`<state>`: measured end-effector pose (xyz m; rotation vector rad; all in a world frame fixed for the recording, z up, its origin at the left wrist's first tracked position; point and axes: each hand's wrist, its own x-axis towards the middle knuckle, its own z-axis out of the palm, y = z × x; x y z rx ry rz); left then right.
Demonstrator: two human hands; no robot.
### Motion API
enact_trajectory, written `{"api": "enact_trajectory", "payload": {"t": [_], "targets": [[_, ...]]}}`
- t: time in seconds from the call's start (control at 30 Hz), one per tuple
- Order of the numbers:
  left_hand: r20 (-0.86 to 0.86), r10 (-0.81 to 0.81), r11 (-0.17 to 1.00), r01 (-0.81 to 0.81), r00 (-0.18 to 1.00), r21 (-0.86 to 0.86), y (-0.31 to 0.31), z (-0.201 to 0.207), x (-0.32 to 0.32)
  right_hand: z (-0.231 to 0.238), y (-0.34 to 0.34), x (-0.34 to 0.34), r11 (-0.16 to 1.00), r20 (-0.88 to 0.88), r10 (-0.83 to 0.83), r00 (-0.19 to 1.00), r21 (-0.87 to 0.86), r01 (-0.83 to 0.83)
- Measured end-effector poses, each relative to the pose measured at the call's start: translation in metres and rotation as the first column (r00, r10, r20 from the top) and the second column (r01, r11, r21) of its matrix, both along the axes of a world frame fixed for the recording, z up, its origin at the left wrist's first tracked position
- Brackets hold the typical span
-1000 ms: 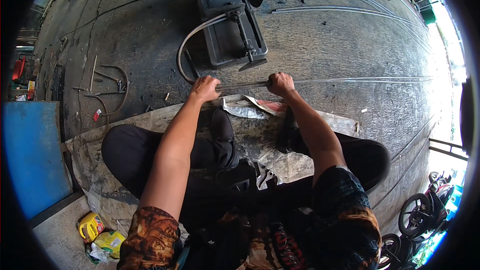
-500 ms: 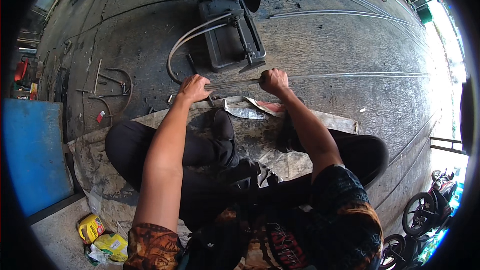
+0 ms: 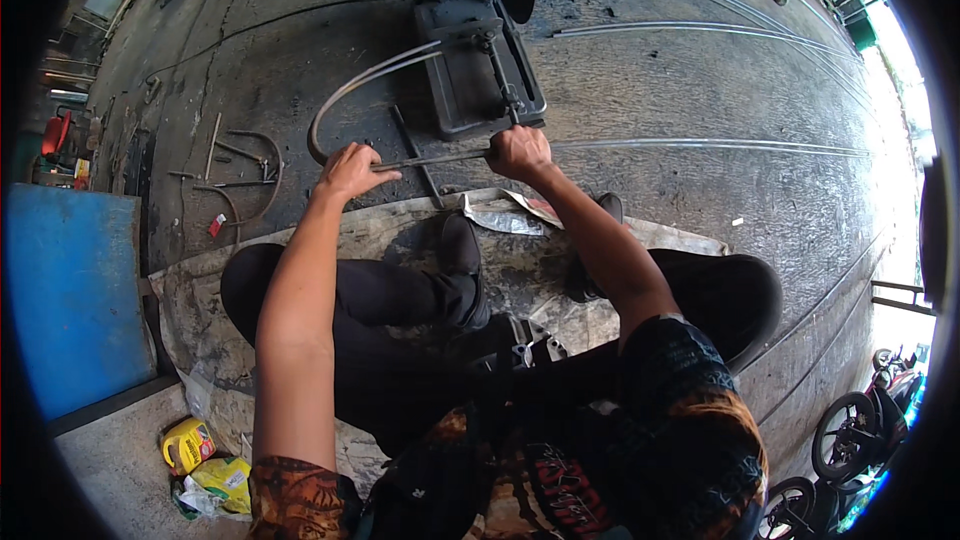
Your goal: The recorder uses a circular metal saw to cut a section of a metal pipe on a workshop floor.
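Two thin metal rods (image 3: 680, 145), bent into a hook at the left end, run crosswise in front of me. My left hand (image 3: 348, 172) is closed around them just past the bend, thumb along the rods. Further right, my right hand (image 3: 521, 152) grips the straight part in a fist. The curved ends (image 3: 345, 95) loop back toward the cut-off saw (image 3: 480, 65), their tips at the left side of its base. Beneath the rods, between my hands, a dark metal bar (image 3: 415, 152) lies on the floor.
Bent rod pieces (image 3: 265, 175) lie at the left, near a blue panel (image 3: 75, 290). More long rods (image 3: 690, 28) stretch across the floor beyond. I sit on a worn sheet (image 3: 200, 315). Yellow packages (image 3: 187, 445) are at the lower left, motorcycles (image 3: 845, 430) at the lower right.
Both hands have shifted left with the rods. The curved ends have drawn away from the saw's clamp, and more of the dark bar on the floor shows.
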<state>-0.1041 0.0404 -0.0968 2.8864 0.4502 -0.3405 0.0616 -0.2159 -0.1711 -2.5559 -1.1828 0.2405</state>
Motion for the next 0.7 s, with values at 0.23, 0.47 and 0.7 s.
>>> {"api": "enact_trajectory", "payload": {"t": [0.23, 0.47, 0.7], "targets": [[-0.117, 0.047, 0.998, -0.052, 0.992, -0.043, -0.004, -0.005, -0.003, -0.008, 0.0, -0.007, 0.999, 0.003, 0.031, 1.0, 0.006, -0.031], [-0.091, 0.069, 0.997, -0.073, 0.993, -0.037, -0.01, 0.002, -0.012, 0.001, -0.006, -0.015, 1.0, 0.011, 0.004, 1.0, -0.003, -0.004], [-0.176, 0.093, 0.995, -0.1, 0.98, -0.031, -0.01, 0.039, -0.005, 0.031, -0.01, -0.014, 0.995, 0.023, 0.057, 0.998, 0.077, -0.058]]}}
